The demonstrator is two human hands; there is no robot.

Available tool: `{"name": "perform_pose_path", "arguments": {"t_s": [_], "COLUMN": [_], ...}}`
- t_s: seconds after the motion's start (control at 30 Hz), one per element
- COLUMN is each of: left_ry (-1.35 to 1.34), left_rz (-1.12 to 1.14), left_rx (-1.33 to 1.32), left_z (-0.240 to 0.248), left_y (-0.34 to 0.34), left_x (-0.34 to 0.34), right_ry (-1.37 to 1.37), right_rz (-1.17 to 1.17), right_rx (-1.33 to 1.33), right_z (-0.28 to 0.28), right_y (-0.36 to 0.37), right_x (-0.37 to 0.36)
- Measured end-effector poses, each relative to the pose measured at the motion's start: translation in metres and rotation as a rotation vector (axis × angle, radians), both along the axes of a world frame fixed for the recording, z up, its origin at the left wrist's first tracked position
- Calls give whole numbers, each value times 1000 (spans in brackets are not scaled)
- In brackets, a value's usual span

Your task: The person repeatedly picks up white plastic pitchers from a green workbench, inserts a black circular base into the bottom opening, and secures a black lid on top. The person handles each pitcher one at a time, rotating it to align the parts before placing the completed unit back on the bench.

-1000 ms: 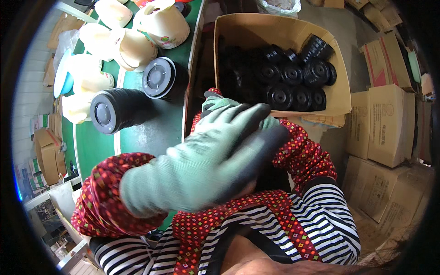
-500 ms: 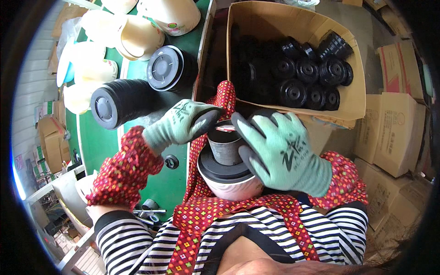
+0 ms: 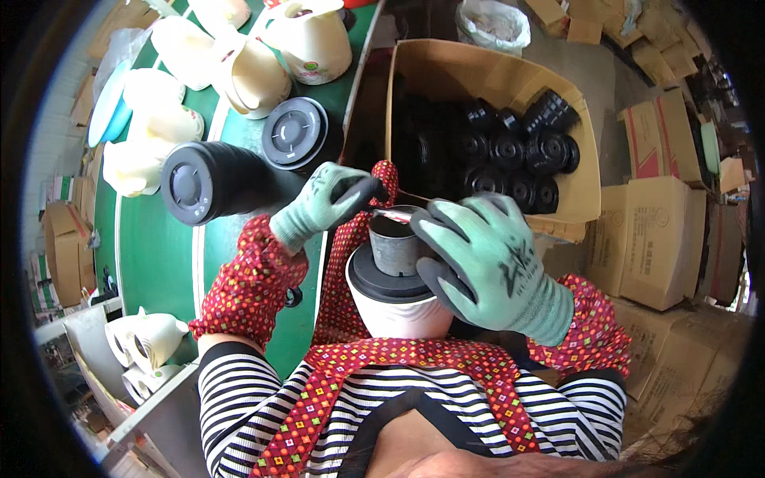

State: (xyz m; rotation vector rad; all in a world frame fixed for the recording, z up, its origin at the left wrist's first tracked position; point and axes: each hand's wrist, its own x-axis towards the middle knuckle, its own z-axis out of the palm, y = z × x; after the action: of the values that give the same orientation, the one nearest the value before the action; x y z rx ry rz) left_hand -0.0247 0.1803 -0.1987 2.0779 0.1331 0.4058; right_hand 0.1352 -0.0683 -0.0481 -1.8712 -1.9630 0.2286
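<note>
In front of my chest stands a white, rounded pot (image 3: 398, 315) with a wide black lid (image 3: 378, 279). A grey cylinder (image 3: 393, 253), open at the top, stands upright on the lid. Across its mouth runs a thin reddish-white strip (image 3: 394, 215), whose kind I cannot make out. My left hand (image 3: 327, 203), in a green glove with dark fingers, is closed in a pinch at the strip's left end. My right hand (image 3: 486, 263), gloved alike, has bent fingers beside the cylinder, at the strip's right end. The right fingertips partly hide that end.
A green table (image 3: 159, 263) on the left bears a lying stack of black lids (image 3: 231, 179), another lid stack (image 3: 295, 131) and several cream jugs (image 3: 251, 76). Ahead right, an open carton (image 3: 494, 64) holds several black round parts (image 3: 510, 151). Closed cartons (image 3: 637, 247) stand at right.
The whole view has shifted, and more jugs show at lower left. My hands stay over the cylinder; the strip now shows more plainly between them. The pot stays in front of my chest.
</note>
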Motion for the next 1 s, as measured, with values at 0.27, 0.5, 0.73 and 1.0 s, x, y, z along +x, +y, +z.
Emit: {"name": "perform_pose_path", "arguments": {"t_s": [0.27,0.5,0.73,1.0], "left_ry": [294,646,87,-97], "left_rz": [564,803,621,614], "left_rx": [166,430,97,-775], "left_z": [4,-88,5,77], "left_y": [-14,-19,-79,-159], "left_x": [-167,-279,-249,-307], "right_ry": [289,525,1216,1969], "right_rz": [31,-158,-640,-78], "right_rx": [98,260,142,-434], "right_z": [-66,-83,-107,-144], "right_y": [-39,-27,1,71], "right_x": [-28,-45,-24,-139]}}
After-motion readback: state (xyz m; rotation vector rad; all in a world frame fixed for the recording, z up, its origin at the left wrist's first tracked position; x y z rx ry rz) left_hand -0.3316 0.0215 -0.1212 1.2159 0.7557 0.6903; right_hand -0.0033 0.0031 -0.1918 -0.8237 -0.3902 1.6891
